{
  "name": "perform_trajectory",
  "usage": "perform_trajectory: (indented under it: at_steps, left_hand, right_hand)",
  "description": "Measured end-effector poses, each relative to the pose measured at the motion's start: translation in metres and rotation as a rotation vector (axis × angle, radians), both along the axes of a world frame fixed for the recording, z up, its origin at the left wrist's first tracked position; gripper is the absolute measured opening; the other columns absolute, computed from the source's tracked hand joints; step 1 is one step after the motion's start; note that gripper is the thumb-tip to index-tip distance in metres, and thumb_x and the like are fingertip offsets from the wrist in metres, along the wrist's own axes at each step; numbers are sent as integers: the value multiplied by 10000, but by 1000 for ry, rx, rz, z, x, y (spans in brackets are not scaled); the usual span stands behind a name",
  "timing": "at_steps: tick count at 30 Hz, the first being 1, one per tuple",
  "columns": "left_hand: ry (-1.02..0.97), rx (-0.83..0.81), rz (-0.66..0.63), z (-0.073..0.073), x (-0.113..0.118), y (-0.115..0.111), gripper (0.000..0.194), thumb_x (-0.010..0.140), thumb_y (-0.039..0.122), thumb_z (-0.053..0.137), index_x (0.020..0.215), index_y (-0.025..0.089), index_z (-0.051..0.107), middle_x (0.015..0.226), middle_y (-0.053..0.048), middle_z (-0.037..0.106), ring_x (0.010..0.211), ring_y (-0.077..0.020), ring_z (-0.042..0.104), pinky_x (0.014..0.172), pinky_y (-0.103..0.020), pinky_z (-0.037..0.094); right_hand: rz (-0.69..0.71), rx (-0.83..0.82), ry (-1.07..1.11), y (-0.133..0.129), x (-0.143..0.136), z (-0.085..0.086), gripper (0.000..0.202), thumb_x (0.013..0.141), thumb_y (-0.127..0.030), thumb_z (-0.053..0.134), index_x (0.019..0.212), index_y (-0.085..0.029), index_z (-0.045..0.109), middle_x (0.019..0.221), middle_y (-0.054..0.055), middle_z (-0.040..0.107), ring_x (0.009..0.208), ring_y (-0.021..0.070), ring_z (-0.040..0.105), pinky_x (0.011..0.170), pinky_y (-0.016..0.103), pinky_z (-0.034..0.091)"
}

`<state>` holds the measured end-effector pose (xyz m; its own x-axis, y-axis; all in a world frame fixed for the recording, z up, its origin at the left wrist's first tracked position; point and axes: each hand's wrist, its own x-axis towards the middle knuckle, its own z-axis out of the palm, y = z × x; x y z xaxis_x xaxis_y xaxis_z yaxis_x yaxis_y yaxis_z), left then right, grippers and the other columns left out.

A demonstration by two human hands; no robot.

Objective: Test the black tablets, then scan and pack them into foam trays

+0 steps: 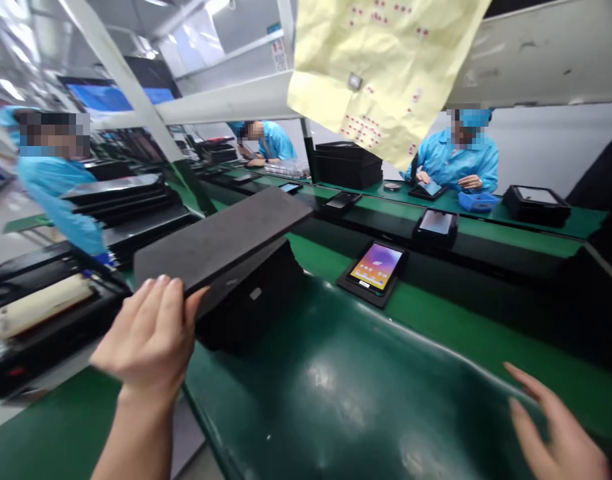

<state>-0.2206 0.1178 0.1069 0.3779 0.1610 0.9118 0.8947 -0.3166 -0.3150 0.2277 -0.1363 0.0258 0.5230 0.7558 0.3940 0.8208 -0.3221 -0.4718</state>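
Note:
My left hand [149, 330] grips the near left edge of a flat black foam tray [221, 237], thumb below and fingers on top. That tray is tilted, raised at the near side over a stack of black trays [256, 300] on the green mat. Over the bench at the lower right, my right hand [556, 427] has its fingers apart and holds nothing. Further off, a tablet [377, 265] with a lit purple and orange screen lies in a black tray on the green conveyor belt.
More devices in black trays, one of them a tablet [436, 222], sit along the line. A yellow sheet [386, 60] hangs from the overhead rail. Co-workers in blue sit opposite near a blue bin [479, 201]; another person [56, 173] stands left by stacked black trays [131, 207].

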Motion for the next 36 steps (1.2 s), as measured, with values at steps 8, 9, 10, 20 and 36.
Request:
perform_trajectory:
  at_steps: [8, 9, 10, 20, 36]
  left_hand:
    - [65, -328, 357, -37, -13, 16, 330, 915, 337, 457, 906, 85, 670, 878, -139, 721, 824, -261, 681, 633, -288, 490]
    - [46, -348, 345, -38, -12, 14, 332, 913, 346, 460, 907, 89, 671, 881, -139, 720, 833, -263, 677, 641, -290, 483]
    - [32, -362, 340, -38, -12, 12, 335, 911, 357, 460, 905, 98, 673, 885, -135, 720, 836, -261, 675, 645, -291, 476]
    - [22, -477, 347, -25, -6, 4, 318, 904, 367, 470, 919, 129, 681, 901, -98, 722, 804, -240, 669, 650, -285, 451]
    - [-43, -807, 92, -24, 71, -16, 290, 906, 274, 392, 1005, 126, 621, 978, -139, 645, 926, -267, 544, 835, -409, 420]
  right_hand:
    - [286, -5, -137, 156, -69, -57, 452, 896, -339, 295, 1221, -53, 424, 1204, 230, 529, 1144, 310, 488, 932, 455, 428]
    - [265, -33, -139, 167, -73, -60, 457, 894, -328, 301, 1226, -38, 418, 1207, 240, 524, 1149, 319, 482, 924, 450, 428]
    - [231, -72, -135, 176, -75, -62, 461, 893, -320, 309, 1231, -25, 413, 1203, 249, 525, 1143, 328, 484, 910, 447, 430]
    - [201, -235, -197, 191, -39, -71, 653, 855, -538, 389, 1293, -53, 375, 1060, 196, 614, 1003, 341, 555, 802, 428, 453]
    - [261, -194, -27, 200, 16, -86, 619, 829, -576, 266, 1207, -138, 486, 791, 153, 646, 657, 327, 630, 515, 380, 454]
